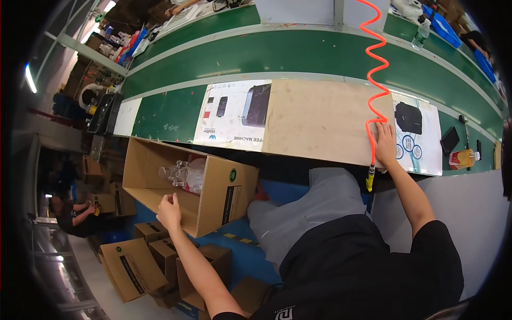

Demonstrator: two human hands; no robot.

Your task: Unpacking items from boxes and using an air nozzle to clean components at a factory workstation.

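Note:
My left hand (169, 211) is closed, with its fingers curled over the near rim of a brown cardboard carton (226, 194). The carton stands beside the table edge with its mouth open. Inside it lie clear plastic or glass pieces (184, 175), partly hidden by its wall, with something red and white beneath them. My right hand (385, 143) rests on the right end of a plain tan board (320, 118), fingers stretched out flat. Just beside that hand hangs an orange coiled air hose (377, 69) with a yellow nozzle (370, 181) at its end.
Printed white cardboard panels (229, 120) lie on the green bench (165, 120). At the right are a black phone (449, 140) and a bottle of amber liquid (464, 158). Several cartons (133, 269) lie on the floor at lower left. Another person (74, 213) handles a carton at far left.

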